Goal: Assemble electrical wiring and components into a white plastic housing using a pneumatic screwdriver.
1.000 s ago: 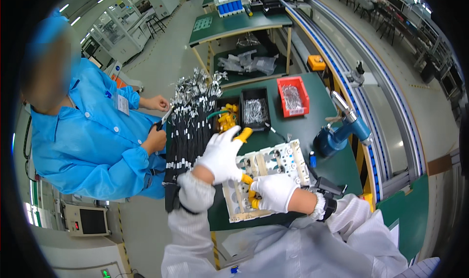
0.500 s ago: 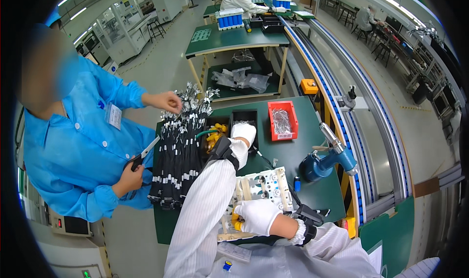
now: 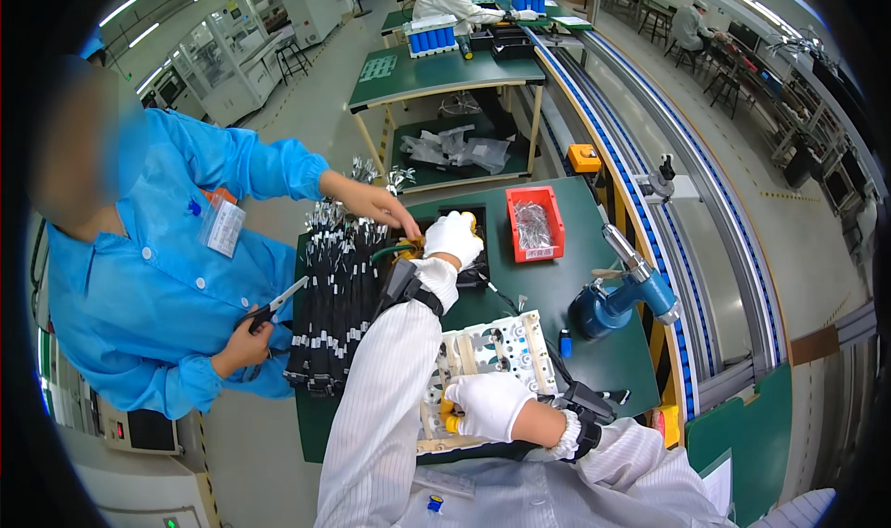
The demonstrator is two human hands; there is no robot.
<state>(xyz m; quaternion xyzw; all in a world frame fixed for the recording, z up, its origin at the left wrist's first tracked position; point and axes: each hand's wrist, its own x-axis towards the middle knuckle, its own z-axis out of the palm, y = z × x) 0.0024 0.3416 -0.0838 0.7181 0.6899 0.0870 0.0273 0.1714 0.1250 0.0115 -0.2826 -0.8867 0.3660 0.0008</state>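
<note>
Since the earlier frames the left hand (image 3: 453,237) has left the white plastic frame (image 3: 490,361) and stretched out to the black bins at the far side of the green worktop (image 3: 548,296), where its grip now closes over a yellow part (image 3: 471,220) above the black bin (image 3: 469,259); only a sliver of yellow shows past the glove, so how firmly it is held cannot be told. Meanwhile the co-worker's hand (image 3: 376,203), which was back by the bundle of black cables (image 3: 334,296) half a second ago, has come forward to just beside that left grip. That person's other hand holds scissors (image 3: 274,307) near their coat.

Close to the body, the right hand (image 3: 489,405) rests on the near end of the frame, fingers curled around another yellow piece (image 3: 449,417) seated in it.

By its look the frame is light, stiff moulded plastic full of openings, probably brittle at its thin ribs, so it seems best held by its outer rails rather than the inner webs. Its yellow pieces look small, hard and smooth, apt to slip in a cotton glove; a fingertip pinch across the body should suit them.

Beyond the left grip sits a red bin (image 3: 534,222) of metal parts; right of the frame stands a blue air tool (image 3: 617,301).
</note>
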